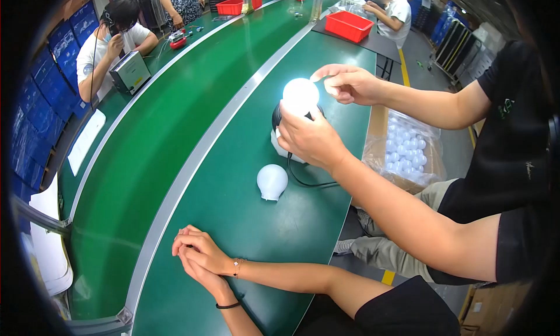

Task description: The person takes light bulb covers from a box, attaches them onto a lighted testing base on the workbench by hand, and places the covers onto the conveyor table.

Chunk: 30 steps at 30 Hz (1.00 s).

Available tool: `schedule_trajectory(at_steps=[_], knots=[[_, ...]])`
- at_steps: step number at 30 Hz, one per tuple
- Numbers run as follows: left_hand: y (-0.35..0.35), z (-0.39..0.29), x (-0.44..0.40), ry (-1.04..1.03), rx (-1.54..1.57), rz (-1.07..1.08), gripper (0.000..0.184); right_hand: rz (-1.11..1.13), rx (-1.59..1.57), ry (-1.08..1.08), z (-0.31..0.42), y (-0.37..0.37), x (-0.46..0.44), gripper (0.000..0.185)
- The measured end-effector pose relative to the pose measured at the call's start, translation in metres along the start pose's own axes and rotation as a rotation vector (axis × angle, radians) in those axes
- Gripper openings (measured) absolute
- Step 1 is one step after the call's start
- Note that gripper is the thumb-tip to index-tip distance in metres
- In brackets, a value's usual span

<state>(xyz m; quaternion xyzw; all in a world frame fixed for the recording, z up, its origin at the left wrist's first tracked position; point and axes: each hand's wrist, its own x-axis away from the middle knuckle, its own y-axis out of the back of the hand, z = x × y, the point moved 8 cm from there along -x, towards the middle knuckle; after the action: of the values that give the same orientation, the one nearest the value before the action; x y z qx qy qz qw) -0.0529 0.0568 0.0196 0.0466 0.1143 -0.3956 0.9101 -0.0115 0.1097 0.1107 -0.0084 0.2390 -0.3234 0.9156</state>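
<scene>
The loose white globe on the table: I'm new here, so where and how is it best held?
Probably across the globe at its widest, cupped from opposite sides; the neck is narrower. Coming from the left looks best: the black cable curves along its right.

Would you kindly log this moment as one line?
right hand on left hand | co-worker: one hand at lit globe's lower part, other hand beside it | unlit white globe on green table

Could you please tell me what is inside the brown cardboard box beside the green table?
Many glossy white, round pieces lie in clear plastic film inside the brown cardboard box. Whatever lies beneath them, and the box's bottom, is covered.
</scene>
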Motion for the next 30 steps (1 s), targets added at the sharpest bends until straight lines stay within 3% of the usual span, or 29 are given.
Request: schedule_trajectory(at_steps=[2, 3, 6, 9, 11, 15, 20, 23, 30], knots=[[0.003, 0.002, -0.001, -0.003, -0.02, -0.012, 0.016, -0.007, 0.0, 0.013, 0.001, 0.0, 0.0, 0.014], [0.002, 0.002, 0.001, -0.009, -0.813, -0.035, 0.017, -0.002, -0.006, 0.005, -0.001, -0.002, 0.002, 0.014], [-0.003, -0.003, 0.013, -0.245, -1.367, -0.092, 0.017, 0.015, -0.011, -0.004, -0.004, -0.002, 0.003, 0.015], [-0.011, 0.01, 0.024, -0.631, -2.172, -0.183, 0.017, 0.016, -0.013, -0.005, -0.003, -0.001, 0.002, 0.015], [-0.015, 0.023, 0.026, -0.812, -2.54, -0.261, 0.017, 0.013, -0.017, 0.003, -0.004, -0.001, 0.001, 0.015], [-0.012, 0.044, 0.023, -0.92, -2.778, -0.377, 0.018, 0.025, -0.01, -0.003, -0.005, -0.001, 0.0, 0.015], [-0.002, 0.069, 0.019, -0.976, -2.824, -0.505, 0.019, 0.022, -0.019, -0.01, -0.006, -0.002, 0.0, 0.014], [-0.015, 0.047, 0.021, -0.994, -2.908, -0.359, 0.019, 0.012, 0.004, -0.003, -0.005, -0.001, 0.0, 0.014], [-0.019, 0.039, 0.01, -0.94, -3.034, -0.273, 0.019, -0.038, -0.012, 0.013, -0.008, -0.003, 0.002, 0.012]])
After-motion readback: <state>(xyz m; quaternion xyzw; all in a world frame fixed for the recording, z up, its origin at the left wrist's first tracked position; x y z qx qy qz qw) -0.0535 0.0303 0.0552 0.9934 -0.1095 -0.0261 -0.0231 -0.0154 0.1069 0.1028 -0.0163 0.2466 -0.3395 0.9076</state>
